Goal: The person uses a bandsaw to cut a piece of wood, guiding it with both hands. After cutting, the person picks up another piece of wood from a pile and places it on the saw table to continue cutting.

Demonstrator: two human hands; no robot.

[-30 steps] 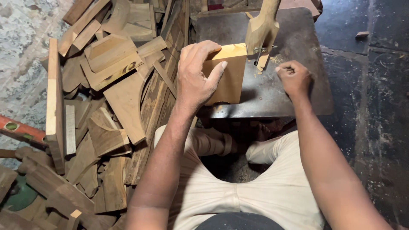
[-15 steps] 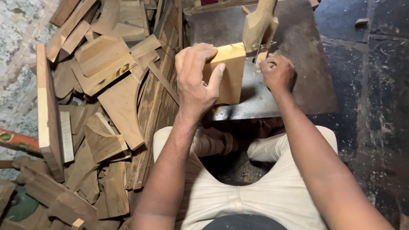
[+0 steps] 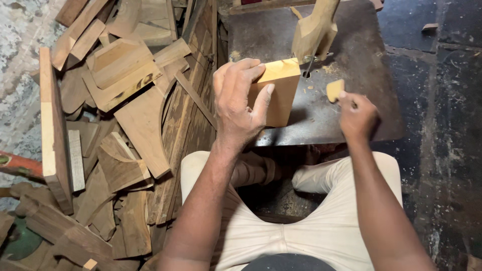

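Observation:
My left hand (image 3: 237,103) grips a yellowish wooden block (image 3: 279,90) standing on a dark metal saw table (image 3: 351,60). The block's far corner sits right at the thin saw blade (image 3: 308,66), below a wooden blade guide (image 3: 314,31). My right hand (image 3: 356,118) pinches a small yellow offcut (image 3: 335,90) just to the right of the blade, lifted slightly off the table. Sawdust lies scattered around the blade slot.
A large heap of wooden boards and curved offcuts (image 3: 120,115) fills the left side. A long plank (image 3: 52,130) stands on edge at the far left. My legs in light trousers (image 3: 311,221) lie under the table. Dark floor (image 3: 442,125) stretches to the right.
My right hand has pulled back from the blade towards the right, now holding a small cut-off piece. My left hand still grips the block at the blade.

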